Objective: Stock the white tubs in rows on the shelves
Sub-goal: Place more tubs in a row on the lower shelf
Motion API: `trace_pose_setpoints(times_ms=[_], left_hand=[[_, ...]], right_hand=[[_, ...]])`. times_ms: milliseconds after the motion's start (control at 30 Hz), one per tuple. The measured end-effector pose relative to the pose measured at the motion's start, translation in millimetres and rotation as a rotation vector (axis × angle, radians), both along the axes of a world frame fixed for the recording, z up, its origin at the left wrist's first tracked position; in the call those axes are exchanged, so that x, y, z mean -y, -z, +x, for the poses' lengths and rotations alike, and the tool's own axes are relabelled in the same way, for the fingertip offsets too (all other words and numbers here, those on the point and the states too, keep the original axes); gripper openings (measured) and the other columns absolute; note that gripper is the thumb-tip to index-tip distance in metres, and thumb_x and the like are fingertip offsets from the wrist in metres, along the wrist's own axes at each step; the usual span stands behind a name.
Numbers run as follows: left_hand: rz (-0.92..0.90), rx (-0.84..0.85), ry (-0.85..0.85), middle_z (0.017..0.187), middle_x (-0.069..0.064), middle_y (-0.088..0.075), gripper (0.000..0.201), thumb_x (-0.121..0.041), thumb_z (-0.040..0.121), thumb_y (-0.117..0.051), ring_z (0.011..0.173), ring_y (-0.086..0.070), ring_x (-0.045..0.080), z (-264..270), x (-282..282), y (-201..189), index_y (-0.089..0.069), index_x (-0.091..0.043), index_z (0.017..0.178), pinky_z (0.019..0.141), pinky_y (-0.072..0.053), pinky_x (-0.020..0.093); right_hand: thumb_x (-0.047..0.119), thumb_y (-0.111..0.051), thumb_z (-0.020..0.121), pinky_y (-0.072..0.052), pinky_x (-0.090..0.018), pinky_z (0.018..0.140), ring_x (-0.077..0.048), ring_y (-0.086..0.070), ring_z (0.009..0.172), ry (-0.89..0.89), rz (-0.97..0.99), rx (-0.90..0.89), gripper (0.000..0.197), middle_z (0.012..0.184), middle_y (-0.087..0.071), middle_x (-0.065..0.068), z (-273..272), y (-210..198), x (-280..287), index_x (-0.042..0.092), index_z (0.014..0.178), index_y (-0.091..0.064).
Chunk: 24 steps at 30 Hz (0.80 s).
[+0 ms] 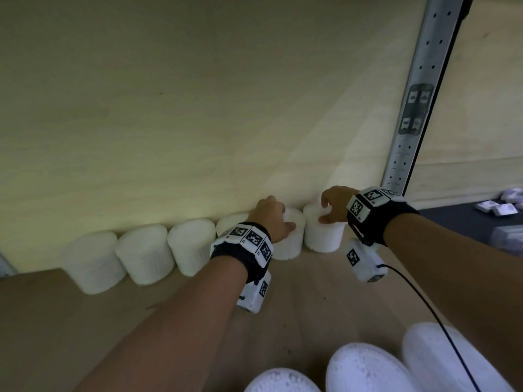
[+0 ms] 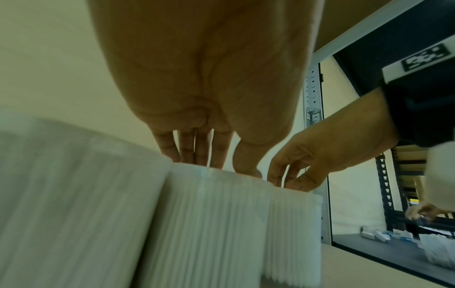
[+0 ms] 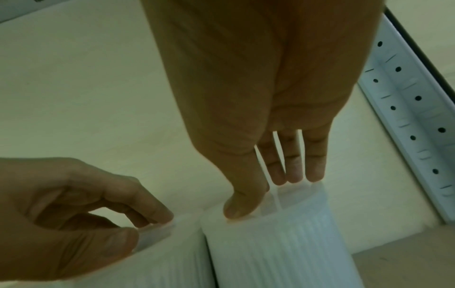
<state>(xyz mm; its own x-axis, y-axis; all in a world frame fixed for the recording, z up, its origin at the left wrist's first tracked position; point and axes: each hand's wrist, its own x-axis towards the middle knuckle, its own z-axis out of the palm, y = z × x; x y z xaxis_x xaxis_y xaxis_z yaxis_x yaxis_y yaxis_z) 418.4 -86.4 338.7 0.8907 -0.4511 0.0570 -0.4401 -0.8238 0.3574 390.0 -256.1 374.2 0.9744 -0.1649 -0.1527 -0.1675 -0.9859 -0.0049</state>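
Note:
Several white ribbed tubs [image 1: 144, 256] stand in a row against the shelf's back wall. My left hand [image 1: 280, 213] comes down from above on the second tub from the right [image 1: 291, 244], thumb at its near rim and fingers curled over the far rim. My right hand [image 1: 328, 209] grips the rightmost tub [image 1: 322, 236] the same way. Both tubs stand on the shelf board, side by side. The left wrist view shows my left hand [image 2: 221, 161] on its tub [image 2: 209, 224]. The right wrist view shows my right hand [image 3: 265, 193] on its tub [image 3: 275, 249].
A perforated metal upright [image 1: 418, 108] rises just right of the last tub. Three more white tubs [image 1: 365, 369] sit at the shelf's front edge, near me. Small boxes [image 1: 498, 207] lie on a dark surface beyond the post. Bare shelf board [image 1: 85, 321] lies in front of the row.

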Motion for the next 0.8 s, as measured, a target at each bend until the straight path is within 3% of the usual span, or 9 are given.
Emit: trace_pose_setpoints(times_ms=[67,167,267,433,533,633,800], left_hand=[[-0.012,-0.002,-0.002,0.132,0.013,-0.045,0.055,-0.037,0.088,-0.061,0.125,-0.043,0.029,0,0,1,-0.052,-0.002,0.130,0.106,-0.039,0.043],[-0.018,0.006,-0.004,0.132,0.013,-0.045,0.055,-0.037,0.088,-0.061,0.125,-0.044,0.029,-1,0,1,-0.053,-0.002,0.130,0.106,-0.039,0.042],[-0.024,0.012,-0.006,0.131,0.013,-0.045,0.055,-0.037,0.088,-0.061,0.125,-0.044,0.029,-2,0,2,-0.053,-0.003,0.130,0.106,-0.039,0.043],[-0.033,0.000,-0.006,0.132,0.013,-0.045,0.056,-0.037,0.088,-0.061,0.125,-0.043,0.029,-1,0,3,-0.052,-0.003,0.131,0.106,-0.039,0.042],[-0.037,0.002,-0.007,0.133,0.013,-0.045,0.056,-0.036,0.088,-0.061,0.125,-0.043,0.029,0,0,4,-0.051,-0.003,0.131,0.106,-0.038,0.043],[-0.039,0.005,-0.005,0.133,0.013,-0.044,0.057,-0.036,0.088,-0.062,0.126,-0.042,0.029,-1,0,4,-0.050,-0.003,0.133,0.107,-0.038,0.042],[-0.013,0.007,0.002,0.133,0.013,-0.044,0.056,-0.037,0.088,-0.060,0.126,-0.042,0.029,-1,-1,2,-0.050,-0.004,0.132,0.107,-0.038,0.043]], right_hand=[[0.024,-0.061,0.091,-0.039,-0.033,0.103,-0.027,-0.046,0.129,-0.021,0.000,-0.027,0.049,0.142,-0.044,-0.010,-2,-3,0,0.009,0.135,-0.047],[-0.001,-0.048,0.090,-0.042,-0.030,0.099,-0.026,-0.046,0.130,-0.069,0.026,-0.024,0.048,0.147,-0.041,-0.007,-7,-8,-4,0.016,0.135,-0.050],[-0.005,-0.044,0.089,-0.043,-0.027,0.093,-0.025,-0.049,0.127,-0.096,0.010,0.002,0.049,0.145,-0.044,-0.006,-11,-9,-7,0.017,0.131,-0.055],[0.003,-0.047,0.089,-0.043,-0.029,0.097,-0.026,-0.047,0.128,-0.053,0.061,0.021,0.043,0.142,-0.045,-0.007,-9,-8,-6,0.016,0.129,-0.055],[0.027,-0.054,0.093,-0.042,-0.035,0.102,-0.029,-0.048,0.126,0.021,0.028,0.049,0.042,0.139,-0.047,-0.010,-4,-8,-6,0.012,0.131,-0.050],[0.049,-0.048,0.093,-0.039,-0.037,0.105,-0.029,-0.045,0.129,0.074,-0.023,-0.022,0.062,0.141,-0.045,-0.014,-1,1,-8,0.006,0.137,-0.044],[0.049,-0.045,0.095,-0.033,-0.037,0.109,-0.031,-0.039,0.134,0.097,-0.056,-0.025,0.065,0.145,-0.036,-0.017,1,8,-11,0.005,0.142,-0.034]])
